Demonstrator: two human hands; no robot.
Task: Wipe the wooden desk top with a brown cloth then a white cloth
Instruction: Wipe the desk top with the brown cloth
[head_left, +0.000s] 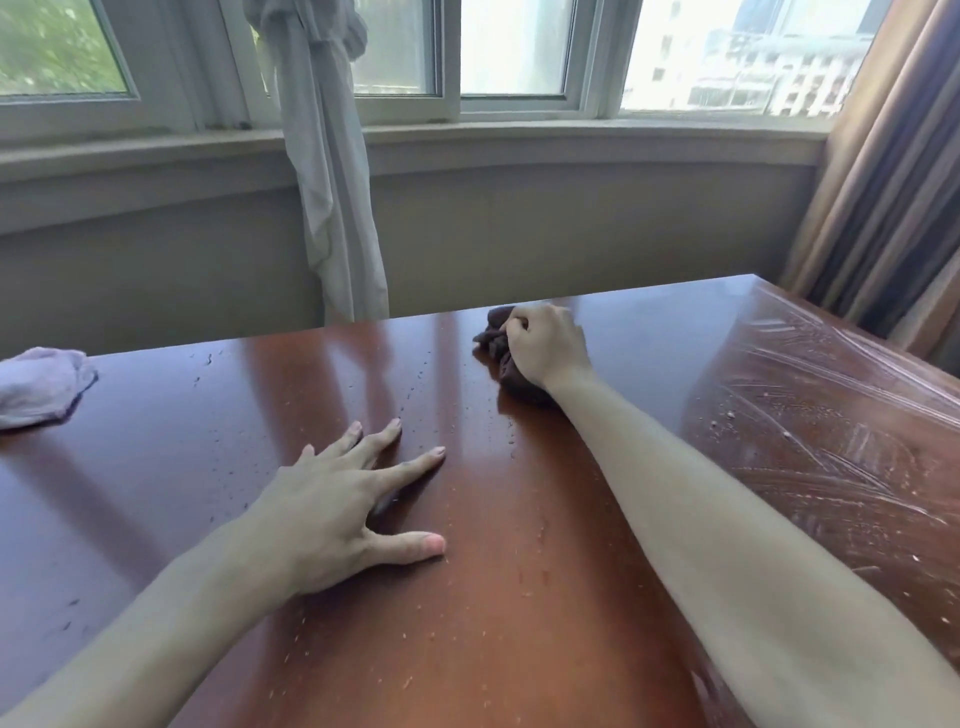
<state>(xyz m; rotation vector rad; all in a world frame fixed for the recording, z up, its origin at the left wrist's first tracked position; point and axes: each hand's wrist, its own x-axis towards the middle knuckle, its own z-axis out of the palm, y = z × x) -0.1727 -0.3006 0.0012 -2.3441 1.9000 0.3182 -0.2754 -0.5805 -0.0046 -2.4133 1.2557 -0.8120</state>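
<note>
The wooden desk top (182, 467) is glossy reddish brown, speckled with small droplets and crumbs. My right hand (548, 345) grips a bunched brown cloth (496, 340) near the desk's far edge, arm stretched out over the surface. My left hand (345, 501) lies flat on the middle of the desk, fingers spread and straight. A crumpled white cloth (39, 387) lies at the far left of the desk, away from both hands.
The right part of the desk (831, 441) shows wet streaks and smears. Behind the desk is a wall with a window sill (519, 137), a tied pale curtain (332, 182) hanging at centre, and striped brown drapes (883, 182) at right.
</note>
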